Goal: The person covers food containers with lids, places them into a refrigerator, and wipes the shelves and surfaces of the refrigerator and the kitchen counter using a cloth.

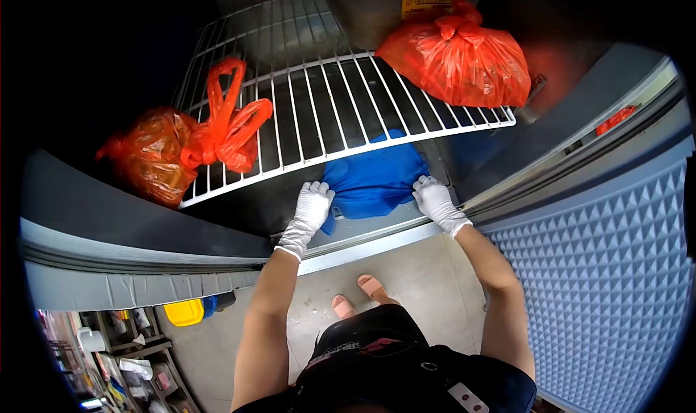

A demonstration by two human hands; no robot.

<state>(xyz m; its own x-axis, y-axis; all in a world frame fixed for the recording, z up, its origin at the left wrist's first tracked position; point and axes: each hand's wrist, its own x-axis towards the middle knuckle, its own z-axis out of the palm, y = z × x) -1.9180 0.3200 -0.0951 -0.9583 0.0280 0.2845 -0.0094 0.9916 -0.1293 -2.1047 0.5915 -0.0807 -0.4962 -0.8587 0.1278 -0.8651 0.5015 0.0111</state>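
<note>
A blue cloth or bag is stretched between my two gloved hands, below the front edge of a white wire shelf. My left hand, in a white glove, has its fingers closed on the cloth's left edge. On the opposite edge, my right hand, also white-gloved, pinches the cloth. A tied red plastic bag rests on the shelf at the right. Another knotted red bag lies at the shelf's left end. What the blue item holds, if anything, is hidden.
Dark cabinet walls flank the shelf. A metal sill runs below my hands. At the right stands a blue studded panel. Crowded racks and a yellow object are at the lower left.
</note>
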